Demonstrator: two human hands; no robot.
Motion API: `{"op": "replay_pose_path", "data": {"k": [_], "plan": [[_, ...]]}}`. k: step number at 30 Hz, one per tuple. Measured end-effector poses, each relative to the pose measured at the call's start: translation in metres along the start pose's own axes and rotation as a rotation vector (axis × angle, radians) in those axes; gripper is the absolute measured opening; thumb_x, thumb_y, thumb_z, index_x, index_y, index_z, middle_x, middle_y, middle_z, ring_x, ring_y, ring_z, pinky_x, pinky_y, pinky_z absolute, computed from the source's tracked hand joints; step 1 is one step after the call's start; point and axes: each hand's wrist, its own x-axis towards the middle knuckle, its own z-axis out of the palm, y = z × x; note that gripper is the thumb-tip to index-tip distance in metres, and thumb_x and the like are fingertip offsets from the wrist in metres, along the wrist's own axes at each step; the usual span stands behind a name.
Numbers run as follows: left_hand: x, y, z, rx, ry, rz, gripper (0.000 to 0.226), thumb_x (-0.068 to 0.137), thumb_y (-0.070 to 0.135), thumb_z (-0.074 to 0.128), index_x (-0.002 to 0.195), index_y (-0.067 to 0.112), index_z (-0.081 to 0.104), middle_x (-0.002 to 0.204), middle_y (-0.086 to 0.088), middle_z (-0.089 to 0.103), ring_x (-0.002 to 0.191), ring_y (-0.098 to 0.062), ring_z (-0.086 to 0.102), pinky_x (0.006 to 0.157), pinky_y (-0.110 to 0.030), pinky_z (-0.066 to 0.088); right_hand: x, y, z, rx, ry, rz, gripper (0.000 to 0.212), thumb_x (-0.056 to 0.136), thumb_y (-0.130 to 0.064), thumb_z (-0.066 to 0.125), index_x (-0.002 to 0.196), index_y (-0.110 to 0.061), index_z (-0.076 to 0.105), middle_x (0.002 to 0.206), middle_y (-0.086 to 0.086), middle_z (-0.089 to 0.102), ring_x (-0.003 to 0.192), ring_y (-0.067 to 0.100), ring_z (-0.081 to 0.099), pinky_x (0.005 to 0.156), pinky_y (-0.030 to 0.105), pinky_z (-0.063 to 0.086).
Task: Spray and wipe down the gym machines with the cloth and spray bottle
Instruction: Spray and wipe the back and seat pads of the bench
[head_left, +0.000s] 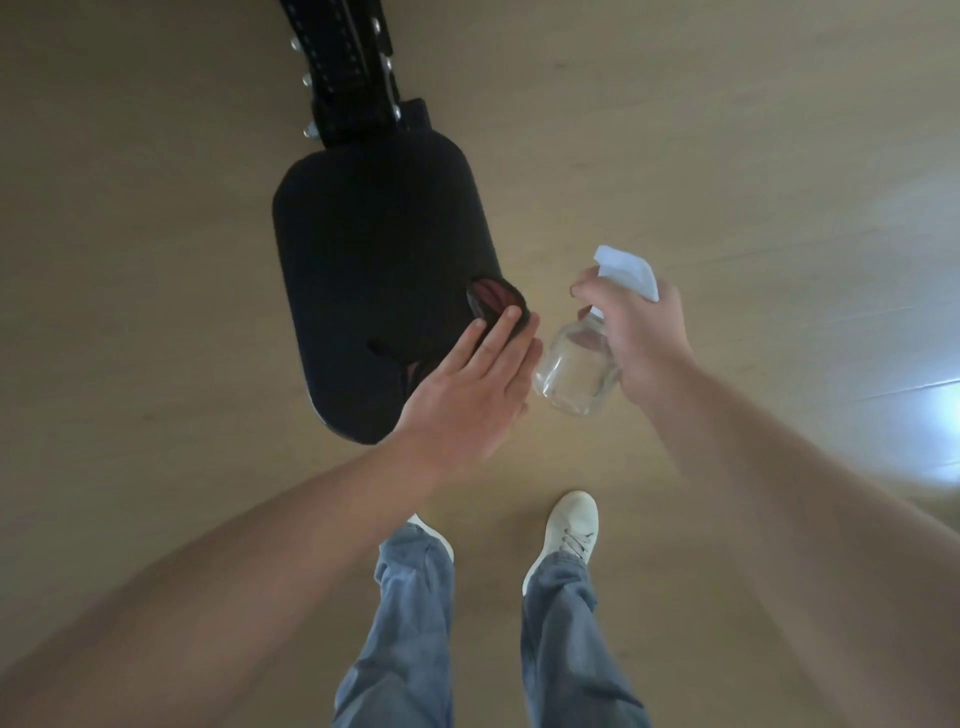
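Left hand (467, 387), fingers straight and held close together, presses flat on a dark cloth (496, 304) at the near right edge of the black padded seat (374, 249); the cloth is bunched, with a reddish fold showing just beyond the fingertips. Right hand (641, 338), just beside the left and off the pad, is curled round the neck of the clear spray bottle (571, 374), forefinger at the white trigger head (626, 273); the bottle looks nearly empty, though its level cannot be read with certainty. The pad joins a black bolted machine frame (348, 67) at the top of the view; pale wood-look floor (753, 130) lies beneath, with the person's white shoes (569, 530) below. The step in hand appears to be wiping. For good coverage, spread the cloth flatter under the palm, press evenly, and work in overlapping strokes from this near corner toward the frame end, including the rolled edges. Hold the nozzle clear of the wiping hand and aim it at the pad if more spray is needed.
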Motion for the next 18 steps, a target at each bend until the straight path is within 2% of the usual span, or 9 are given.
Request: {"op": "replay_pose_path", "data": {"k": [3, 6, 9, 12, 15, 18], "plan": [[0.024, 0.012, -0.006, 0.037, -0.022, 0.005, 0.066, 0.109, 0.040, 0.017, 0.162, 0.001, 0.010, 0.172, -0.017, 0.007, 0.159, -0.035, 0.003, 0.129, -0.050, 0.007, 0.008, 0.010, -0.024, -0.054, 0.072, 0.003, 0.010, 0.080, -0.011, 0.070, 0.084, -0.019, 0.065, 0.077, 0.000, 0.047, 0.070, 0.016, 0.046, 0.073, 0.040, 0.063], [0.035, 0.016, -0.010, 0.028, -0.072, -0.002, 0.071, 0.109, 0.044, 0.028, 0.163, 0.004, 0.005, 0.173, -0.015, 0.003, 0.160, -0.032, 0.001, 0.129, -0.048, 0.001, 0.009, 0.020, -0.037, -0.080, 0.100, 0.041, 0.012, 0.078, -0.012, 0.071, 0.086, -0.018, 0.067, 0.076, 0.001, 0.050, 0.069, 0.017, 0.050, 0.078, 0.047, 0.064], [0.023, 0.012, -0.010, 0.008, -0.060, -0.047, 0.078, 0.106, 0.046, 0.037, 0.163, 0.005, 0.001, 0.172, -0.015, -0.001, 0.159, -0.033, -0.002, 0.130, -0.050, 0.003, 0.004, 0.028, -0.039, -0.133, 0.046, 0.030, 0.012, 0.074, -0.017, 0.072, 0.084, -0.022, 0.068, 0.074, -0.002, 0.051, 0.066, 0.017, 0.053, 0.076, 0.044, 0.064], [-0.006, -0.002, -0.005, -0.024, -0.062, -0.126, 0.096, 0.100, 0.057, 0.047, 0.161, 0.003, -0.003, 0.172, -0.017, -0.002, 0.159, -0.037, -0.001, 0.129, -0.052, 0.009, -0.002, 0.030, -0.034, -0.141, -0.004, 0.001, 0.010, 0.074, -0.017, 0.069, 0.082, -0.021, 0.064, 0.073, -0.002, 0.048, 0.064, 0.016, 0.049, 0.069, 0.037, 0.057], [-0.035, -0.015, -0.001, -0.001, -0.078, -0.153, 0.108, 0.094, 0.062, 0.057, 0.160, 0.001, -0.003, 0.171, -0.019, 0.004, 0.158, -0.041, 0.008, 0.128, -0.054, 0.015, -0.008, 0.033, -0.026, -0.153, -0.031, -0.004, 0.010, 0.075, -0.017, 0.068, 0.084, -0.012, 0.064, 0.071, -0.002, 0.050, 0.063, 0.016, 0.053, 0.066, 0.034, 0.053], [-0.035, -0.016, 0.004, 0.053, -0.090, -0.164, 0.108, 0.093, 0.058, 0.062, 0.159, -0.001, 0.000, 0.169, -0.022, 0.010, 0.157, -0.042, 0.013, 0.127, -0.055, 0.017, -0.010, 0.039, -0.020, -0.173, -0.063, -0.021, 0.024, 0.076, -0.016, 0.067, 0.092, 0.002, 0.060, 0.073, 0.000, 0.049, 0.065, 0.019, 0.052, 0.065, 0.036, 0.052]]}}
